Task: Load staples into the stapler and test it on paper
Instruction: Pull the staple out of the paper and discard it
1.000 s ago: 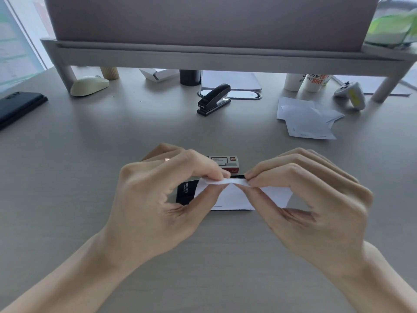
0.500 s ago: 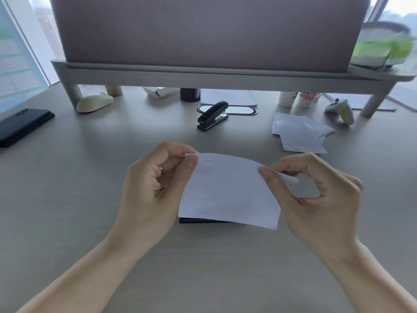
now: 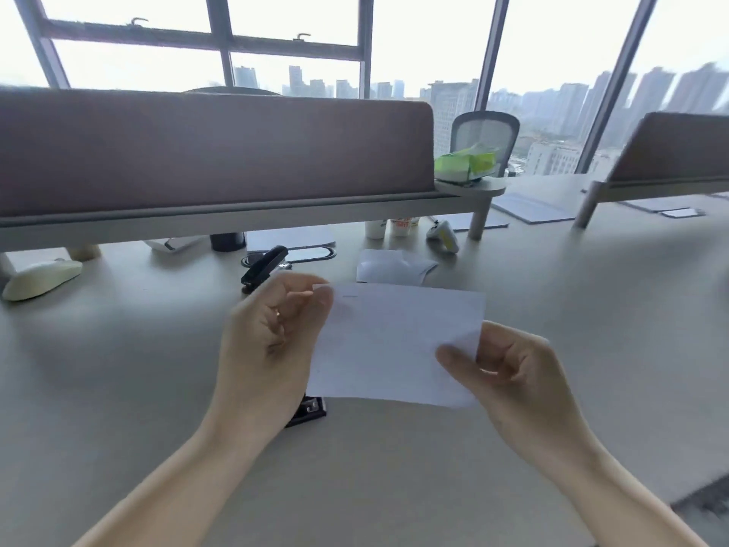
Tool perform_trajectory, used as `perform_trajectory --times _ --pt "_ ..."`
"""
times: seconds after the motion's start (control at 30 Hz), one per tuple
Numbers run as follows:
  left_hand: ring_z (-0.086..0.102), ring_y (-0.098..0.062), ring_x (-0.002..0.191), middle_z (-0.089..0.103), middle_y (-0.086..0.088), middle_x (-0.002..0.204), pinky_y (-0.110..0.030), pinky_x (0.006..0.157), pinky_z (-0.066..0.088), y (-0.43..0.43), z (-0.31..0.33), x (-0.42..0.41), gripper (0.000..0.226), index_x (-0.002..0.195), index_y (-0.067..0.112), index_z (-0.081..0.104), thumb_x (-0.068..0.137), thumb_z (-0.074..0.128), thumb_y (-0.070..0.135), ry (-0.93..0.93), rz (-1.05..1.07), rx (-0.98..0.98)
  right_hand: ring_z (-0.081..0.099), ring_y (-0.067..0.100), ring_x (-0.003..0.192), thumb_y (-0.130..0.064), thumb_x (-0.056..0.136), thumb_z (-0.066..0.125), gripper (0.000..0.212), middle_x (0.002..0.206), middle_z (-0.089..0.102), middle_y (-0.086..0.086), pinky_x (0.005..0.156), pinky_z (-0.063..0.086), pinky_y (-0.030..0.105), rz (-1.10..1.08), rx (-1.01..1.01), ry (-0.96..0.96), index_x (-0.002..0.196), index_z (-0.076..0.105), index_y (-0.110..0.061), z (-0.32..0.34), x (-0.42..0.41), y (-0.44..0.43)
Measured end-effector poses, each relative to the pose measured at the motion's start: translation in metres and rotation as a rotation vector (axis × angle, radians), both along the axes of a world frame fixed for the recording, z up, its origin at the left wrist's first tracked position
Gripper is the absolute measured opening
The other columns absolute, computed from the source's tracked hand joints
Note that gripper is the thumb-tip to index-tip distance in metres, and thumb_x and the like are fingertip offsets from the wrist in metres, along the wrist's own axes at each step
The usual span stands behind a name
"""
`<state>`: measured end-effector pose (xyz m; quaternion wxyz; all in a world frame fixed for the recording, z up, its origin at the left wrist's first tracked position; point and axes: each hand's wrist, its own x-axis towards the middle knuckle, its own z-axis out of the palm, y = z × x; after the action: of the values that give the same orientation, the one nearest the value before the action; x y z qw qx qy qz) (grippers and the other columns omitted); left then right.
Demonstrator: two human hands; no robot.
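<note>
Both hands hold a white sheet of paper point(image 3: 394, 341) upright above the desk. My left hand point(image 3: 272, 337) pinches its top left corner, and my right hand point(image 3: 509, 373) pinches its lower right edge. A faint staple mark shows near the sheet's top left. Under the paper, a black stapler point(image 3: 309, 410) lies on the desk, mostly hidden by the sheet and my left hand. A second black stapler point(image 3: 264, 266) stands farther back, just behind my left hand. The staple box is hidden from view.
Loose white paper pieces point(image 3: 390, 266) lie at the back right. A cream mouse point(image 3: 41, 278) sits far left. A raised shelf point(image 3: 236, 215) with a brown divider crosses the back, with cups point(image 3: 398, 227) beneath it and a green pack point(image 3: 465, 165) on its end.
The folded paper has been opened out flat and lifted between both hands. My head has tilted up, so the windows and the skyline are now in view.
</note>
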<state>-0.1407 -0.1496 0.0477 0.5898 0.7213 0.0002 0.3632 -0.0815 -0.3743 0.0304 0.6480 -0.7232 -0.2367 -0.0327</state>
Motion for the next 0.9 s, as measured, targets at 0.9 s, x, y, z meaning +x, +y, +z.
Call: perform_trajectory --times 0.9 --pt "0.068 -0.009 0.083 0.074 0.007 0.108 -0.023 0.074 0.053 -0.447 -0.061 0.072 0.018 0.117 0.028 0.063 0.099 0.067 0.026 0.208 -0.977 0.2 0.079 0.002 0.087 -0.013 0.099 0.07 0.015 0.096 0.082 -0.024 0.075 0.061 0.017 -1.05 -0.275 -0.045 0.096 0.078 -0.025 -0.038 -0.149 -0.417"
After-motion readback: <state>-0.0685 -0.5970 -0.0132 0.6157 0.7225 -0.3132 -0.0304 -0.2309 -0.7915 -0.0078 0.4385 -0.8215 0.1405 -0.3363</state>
